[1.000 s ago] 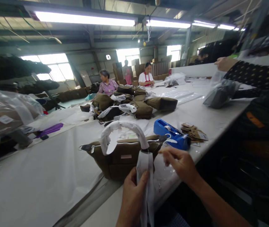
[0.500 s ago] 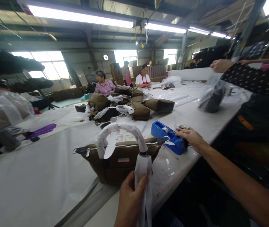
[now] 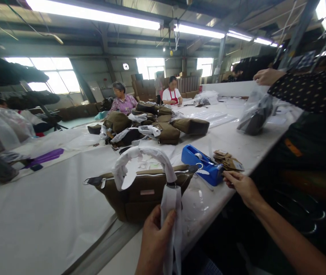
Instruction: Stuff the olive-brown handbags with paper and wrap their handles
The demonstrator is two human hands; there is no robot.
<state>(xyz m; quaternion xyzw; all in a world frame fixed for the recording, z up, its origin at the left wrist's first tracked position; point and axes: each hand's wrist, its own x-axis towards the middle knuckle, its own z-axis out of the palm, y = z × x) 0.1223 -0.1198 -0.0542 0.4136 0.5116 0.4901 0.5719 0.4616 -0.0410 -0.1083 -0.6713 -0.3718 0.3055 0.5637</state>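
Observation:
An olive handbag stands on the white table, its handle wrapped in white paper. My left hand pinches the white-wrapped strap that hangs at the bag's right front. To the right of the bag stands a blue tape dispenser. My right hand is at the dispenser's near right end, with thumb and fingertips pressed together; what they hold, if anything, is too small to tell. Just behind that hand lies a pile of brown tags.
Several olive bags with wrapped handles are heaped farther back. Another person's hand holds a clear plastic bag at the right. Purple strips lie at the left. Two people sit beyond the heap.
My right hand has moved from over the dispenser toward me and right, off its end, and the brown tags now show. My left hand keeps its grip on the strap. The view has shifted slightly.

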